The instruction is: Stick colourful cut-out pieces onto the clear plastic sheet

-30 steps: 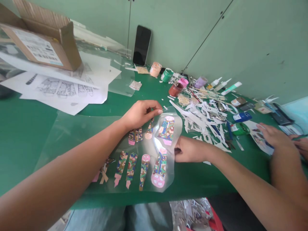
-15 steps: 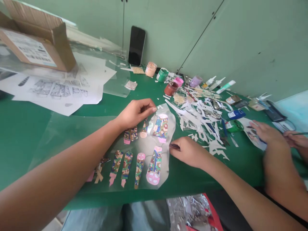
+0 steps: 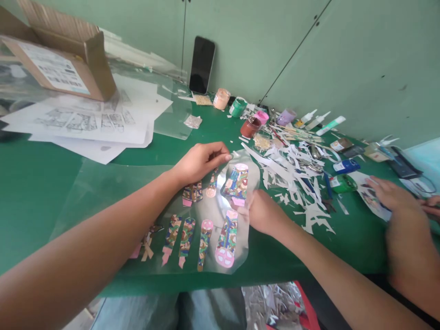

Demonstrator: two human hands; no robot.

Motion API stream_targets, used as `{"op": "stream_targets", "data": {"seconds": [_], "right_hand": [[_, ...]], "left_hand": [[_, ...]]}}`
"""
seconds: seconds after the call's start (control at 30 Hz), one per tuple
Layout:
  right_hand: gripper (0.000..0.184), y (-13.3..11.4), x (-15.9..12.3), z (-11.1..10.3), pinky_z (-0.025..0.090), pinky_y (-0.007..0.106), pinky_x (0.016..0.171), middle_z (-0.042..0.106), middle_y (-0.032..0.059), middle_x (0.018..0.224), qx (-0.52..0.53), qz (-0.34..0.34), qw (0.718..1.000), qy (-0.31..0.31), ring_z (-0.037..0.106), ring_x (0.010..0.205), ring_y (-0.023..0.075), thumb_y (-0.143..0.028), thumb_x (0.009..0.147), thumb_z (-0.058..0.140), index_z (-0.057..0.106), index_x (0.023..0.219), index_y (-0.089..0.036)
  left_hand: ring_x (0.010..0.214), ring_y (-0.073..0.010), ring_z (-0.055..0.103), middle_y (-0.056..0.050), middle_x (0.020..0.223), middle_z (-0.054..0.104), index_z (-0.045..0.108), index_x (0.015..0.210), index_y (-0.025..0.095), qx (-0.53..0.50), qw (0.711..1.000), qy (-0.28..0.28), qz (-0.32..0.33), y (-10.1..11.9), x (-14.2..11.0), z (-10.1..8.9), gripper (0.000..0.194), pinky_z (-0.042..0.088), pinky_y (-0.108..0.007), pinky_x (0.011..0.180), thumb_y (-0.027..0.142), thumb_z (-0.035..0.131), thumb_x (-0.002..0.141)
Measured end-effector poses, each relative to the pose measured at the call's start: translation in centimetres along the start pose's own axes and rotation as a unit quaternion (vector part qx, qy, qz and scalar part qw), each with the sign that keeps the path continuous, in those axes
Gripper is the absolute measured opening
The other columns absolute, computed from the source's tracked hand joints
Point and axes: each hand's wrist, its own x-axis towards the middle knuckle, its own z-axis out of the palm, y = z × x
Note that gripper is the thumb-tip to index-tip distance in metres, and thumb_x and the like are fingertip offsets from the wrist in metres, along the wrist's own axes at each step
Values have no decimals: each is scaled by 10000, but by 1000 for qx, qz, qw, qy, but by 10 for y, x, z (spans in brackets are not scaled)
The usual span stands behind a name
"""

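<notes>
A clear plastic sheet with an uneven right edge lies across the green table in front of me. On it are several camouflage-patterned, pink-ended cut-outs, among them a wide piece and a long piece with a round pink end. At the sheet's upper edge, my left hand is closed, thumb and fingertips pinching the plastic. My right hand is closed at the right edge, its fingers partly beneath the sheet and blurred through it. What those fingers hold, if anything, is hidden.
Paper scraps, paint jars and glue tubes cover the right and back. A phone leans on the wall. Printed papers and a cardboard box stand left. Another person's hand rests on a printed sheet at right.
My right hand drew slightly away from the sheet's edge with something dark showing in its fingers, then came back, fingers under the plastic. My left hand keeps its pinch.
</notes>
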Motion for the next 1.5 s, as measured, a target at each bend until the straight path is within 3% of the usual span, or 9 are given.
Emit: {"op": "stream_targets", "data": {"seconds": [0.2, 0.53, 0.73, 0.93, 1.1, 1.2, 1.3, 1.5], "right_hand": [[155, -1, -3, 1, 393, 270, 623, 658, 46, 669, -20, -8, 1000, 2, 637, 744, 213, -328, 833, 608, 674, 746, -217], [130, -1, -4, -10, 405, 246, 623, 681, 4, 719, 44, -54, 991, -111, 569, 661, 139, -251, 816, 569, 673, 776, -185], [261, 1, 0, -16, 486, 310, 828, 729, 39, 1012, 116, -104, 975, -162, 645, 891, 199, -206, 784, 557, 687, 1008, -187], [364, 2, 1, -18, 488, 362, 950, 717, 36, 1052, 179, -102, 960, -192, 633, 1043, 225, -160, 766, 556, 664, 1111, -192], [244, 3, 3, -19, 486, 344, 913, 697, 26, 973, 168, -110, 962, -185, 623, 935, 205, -177, 751, 578, 663, 979, -190], [96, 5, 6, -21, 479, 336, 889, 659, 7, 856, 196, -101, 949, -226, 589, 874, 186, -275, 768, 611, 637, 811, -194], [131, 8, 10, -23, 475, 295, 770, 588, -25, 726, 211, -57, 934, -284, 534, 743, 145, -302, 753, 631, 582, 706, -191], [231, 11, 13, -27, 382, 244, 612, 454, -59, 589, 208, -21, 921, -330, 417, 606, 99, -316, 726, 642, 495, 599, -190]], "left_hand": [[598, -95, 438, 37, 650, 519, 605, 803, 176, 0, 1000, -3, 1, 1, 0, 0, 282, 344, -230, 578, 418, 516, 915], [615, -99, 473, 27, 675, 567, 619, 812, 178, 19, 1000, -6, 19, -1, 0, 0, 248, 359, -234, 596, 378, 517, 915], [643, -101, 486, 26, 700, 578, 617, 819, 177, 12, 1000, 0, 23, 0, -1, -1, 241, 375, -232, 623, 367, 507, 918], [659, -103, 497, 22, 722, 594, 616, 822, 177, 3, 1000, 7, 26, 0, 0, 0, 255, 391, -232, 638, 382, 505, 925], [657, -104, 498, 20, 718, 591, 612, 816, 176, -2, 1000, 7, 30, 0, 0, 0, 252, 397, -235, 640, 375, 504, 926], [656, -104, 496, 19, 716, 587, 607, 816, 178, -4, 999, 11, 34, 0, -1, 1, 261, 399, -234, 640, 386, 498, 931], [658, -106, 500, 18, 720, 590, 608, 825, 177, -6, 999, 13, 33, 0, -1, 1, 272, 402, -233, 644, 401, 495, 933], [636, -99, 484, 31, 705, 572, 600, 824, 183, 5, 999, 17, 34, 0, -2, 1, 263, 396, -230, 629, 391, 490, 941]]}}
